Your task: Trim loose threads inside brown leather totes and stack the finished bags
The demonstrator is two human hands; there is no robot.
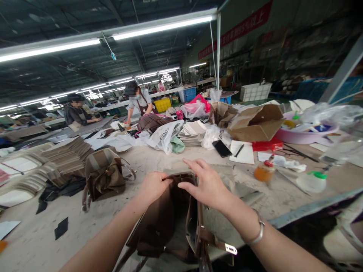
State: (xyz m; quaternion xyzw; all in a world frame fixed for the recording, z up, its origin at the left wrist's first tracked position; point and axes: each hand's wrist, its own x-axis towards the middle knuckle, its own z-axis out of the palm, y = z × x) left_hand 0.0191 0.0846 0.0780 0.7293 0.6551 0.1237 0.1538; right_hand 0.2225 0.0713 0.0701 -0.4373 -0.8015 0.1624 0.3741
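I see brown bag (159, 223) at near edge of tabletop (42, 241), mouth up, btwn my hands. Left grip (154, 187) is curled onto its top rim, holding it. Right grip (208, 185) rests on rim w/ fingers spread wide, not clamped. Second bag (104, 177) stands to left, phone (222, 148) further back.

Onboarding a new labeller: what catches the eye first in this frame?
First, the two bare hands at centre bottom: the left hand grips the rim of an open dark brown leather handbag, and the right hand lies spread on it. Left of them, a second brown handbag stands on the cluttered grey worktable. Bright fluorescent tube lights run overhead, above a person in a brown apron bent over the table's far side.
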